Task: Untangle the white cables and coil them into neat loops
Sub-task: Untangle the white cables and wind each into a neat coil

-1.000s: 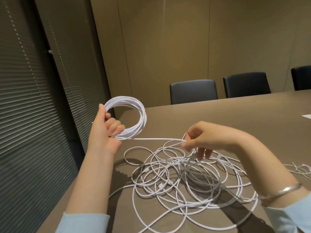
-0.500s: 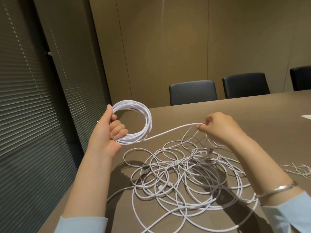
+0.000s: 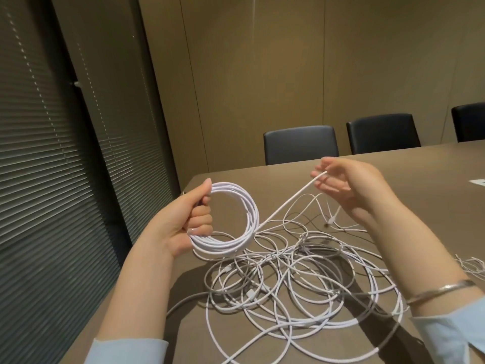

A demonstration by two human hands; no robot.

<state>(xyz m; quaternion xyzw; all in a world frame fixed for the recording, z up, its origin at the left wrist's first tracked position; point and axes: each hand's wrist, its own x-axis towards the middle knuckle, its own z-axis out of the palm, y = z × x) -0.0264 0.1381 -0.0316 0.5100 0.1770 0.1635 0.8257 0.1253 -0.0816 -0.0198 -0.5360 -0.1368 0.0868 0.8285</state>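
The coil (image 3: 231, 222) of white cable is held upright above the near left corner of the table (image 3: 420, 164), several turns thick, with the left hand (image 3: 181, 219) wrapped round its left side, thumb over the top and fingers curled through the middle. From the coil's right edge a single strand (image 3: 291, 199) runs taut, up and to the right, to the right hand (image 3: 343, 182), which pinches it between thumb and fingertips while the other fingers fan out loosely. A second ago that hand was low, just over the tangle (image 3: 296, 279), and the strand lay nearly level; now it has lifted and swung away from the coil, so a longer stretch has been drawn free of the heap. That length looks clean (no knot or crossing shows along it), which suggests it is ready to be laid on as the next turn. The coil has also dropped slightly and tipped toward the camera.

Most of the cable is unsorted, sprawled in overlapping loops on the table in front of the person, with a few small connectors (image 3: 332, 219) among them. A second small cluster of white cable (image 3: 472, 266) lies at the right edge, apart from the main heap. Black chairs (image 3: 300, 144) stand along the far side.
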